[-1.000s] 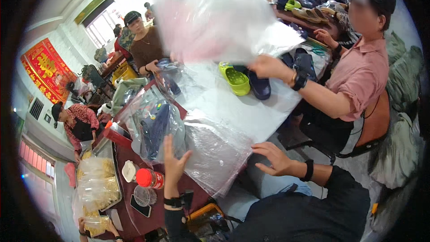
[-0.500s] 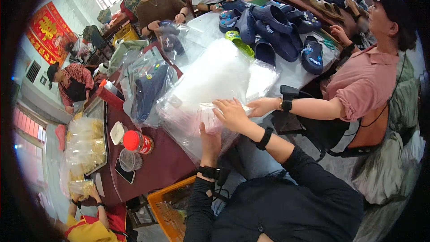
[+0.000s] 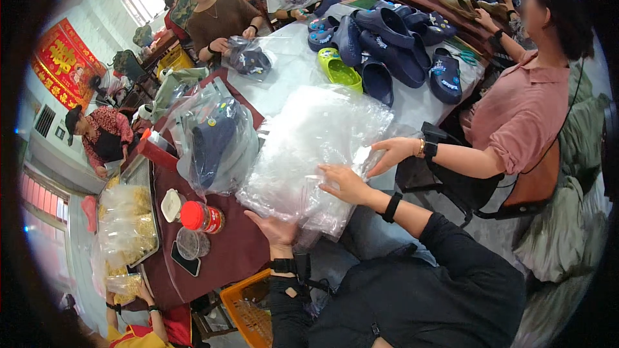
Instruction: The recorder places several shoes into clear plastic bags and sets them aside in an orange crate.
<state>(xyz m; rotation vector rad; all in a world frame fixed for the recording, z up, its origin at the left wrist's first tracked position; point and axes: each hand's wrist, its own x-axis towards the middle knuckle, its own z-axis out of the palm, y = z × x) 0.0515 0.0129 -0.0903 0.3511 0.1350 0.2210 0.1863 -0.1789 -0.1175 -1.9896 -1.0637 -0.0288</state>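
Observation:
A stack of clear plastic bags (image 3: 316,148) lies on the table before me, its near edge hanging over the table edge. My right hand (image 3: 350,185) rests on the stack's near right part, fingers stretched and apart. My left hand (image 3: 274,227) is at the near left corner of the stack, palm turned up and fingers spread; part of it meets the plastic. A co-worker's hand (image 3: 392,151) touches the right edge of the stack. Left of the stack, navy clogs (image 3: 216,138) sit in a clear bag.
Navy clogs (image 3: 396,58) and a lime green clog (image 3: 338,69) are heaped beyond the bags. A red-lidded jar (image 3: 203,217), a clear tub (image 3: 192,243) and a phone (image 3: 186,259) stand at left. An orange crate (image 3: 248,309) is below the table edge. Co-workers sit around.
The bag stack now lies flatter, its near edge no longer gathered between my hands. My left hand has moved left and opened. At the back, a co-worker has lifted a navy clog.

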